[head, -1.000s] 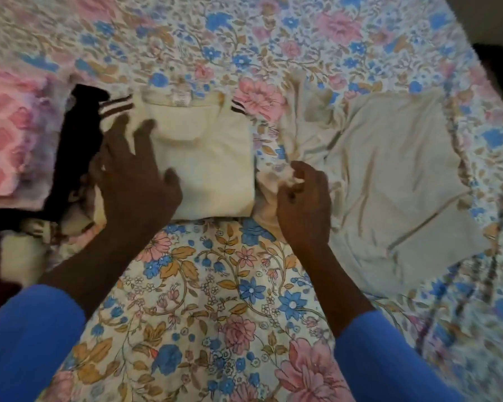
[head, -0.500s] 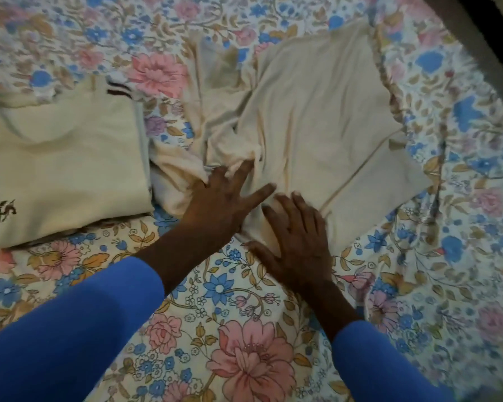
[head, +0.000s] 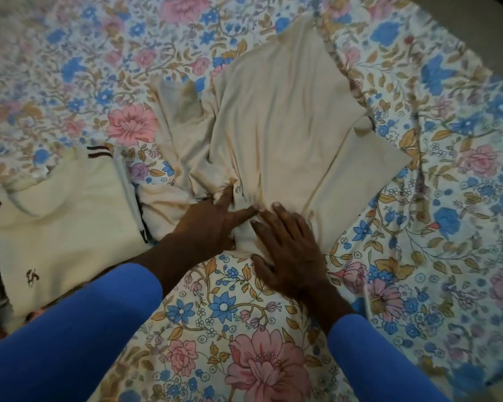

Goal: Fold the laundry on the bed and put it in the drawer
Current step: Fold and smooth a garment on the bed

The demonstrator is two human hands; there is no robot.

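Your left hand (head: 215,224) lies palm down with its fingers straight, the fingertips pressing into the bunched near edge of the beige garment (head: 288,126) and gripping nothing. Your right hand (head: 288,250) rests just beside it, fingers straight and slightly spread, flat on the same edge. The garment lies spread out on the floral bedsheet (head: 244,329), and a folded cream sweater (head: 70,221) sits just beside it on your left.
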